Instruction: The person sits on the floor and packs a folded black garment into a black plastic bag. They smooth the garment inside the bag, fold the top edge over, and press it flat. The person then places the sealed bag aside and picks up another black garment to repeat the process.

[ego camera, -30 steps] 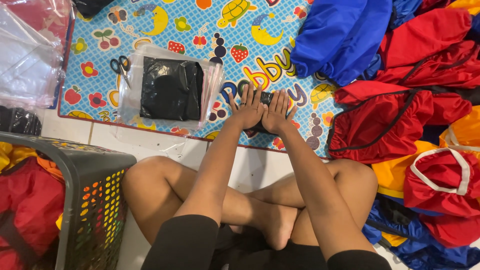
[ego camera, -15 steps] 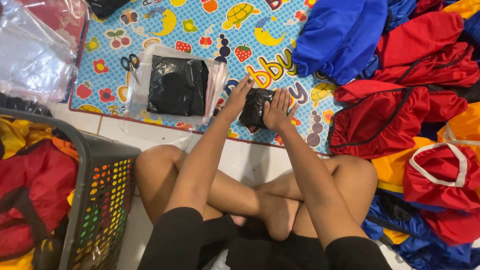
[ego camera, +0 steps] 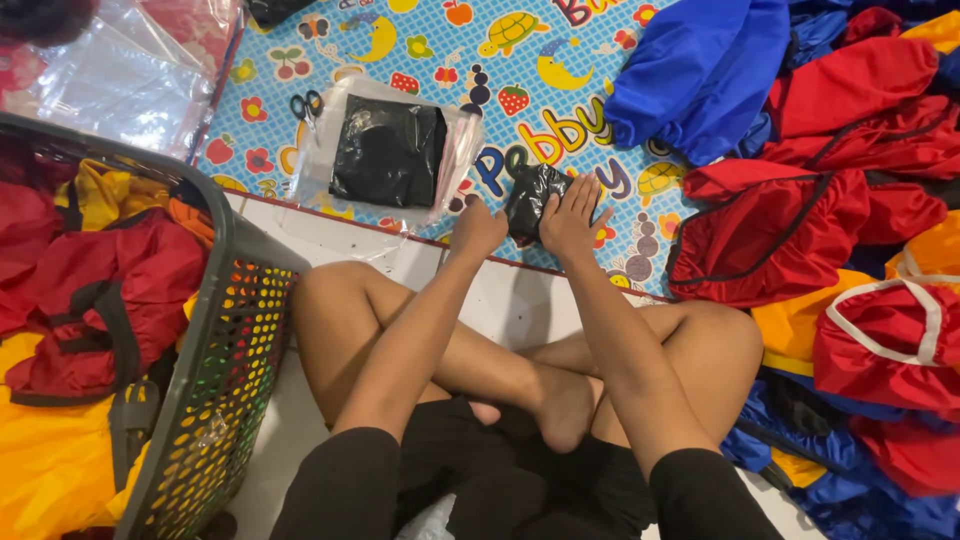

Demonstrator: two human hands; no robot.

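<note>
While the person sits cross-legged on pale floor tiles, the far left holds a dark plastic laundry basket (ego camera: 215, 400) stuffed with red and yellow garments, and above it lies a heap of clear plastic bags (ego camera: 120, 80). Next along, on the play mat (ego camera: 560, 60), a small pair of scissors (ego camera: 306, 104) rests just beside a folded black garment already sealed in a clear bag (ego camera: 390, 150). Toward the middle, the left hand (ego camera: 478, 228) is curled into a loose fist at the edge of a small black bundle (ego camera: 532, 200); whether it actually pinches the cloth I cannot tell. Just right of it, the right hand (ego camera: 572, 215) lies flat with fingers spread, pressing down on that bundle, which sits on the mat near its front edge, apart from the bagged piece. My judgement is that the tight fold could spring open if the flat palm lifts, since slick fabric holds a crease poorly, and the bundle could slide on the smooth mat towards the tiles. Further right, a blue garment (ego camera: 700, 75) is heaped above a sprawl of red garments (ego camera: 820, 200), with orange and blue pieces beyond. As for the surface, the mat is a bright blue children's one printed with fruit, animals and large letters, laid over a light tiled floor, crowded on both sides.
</note>
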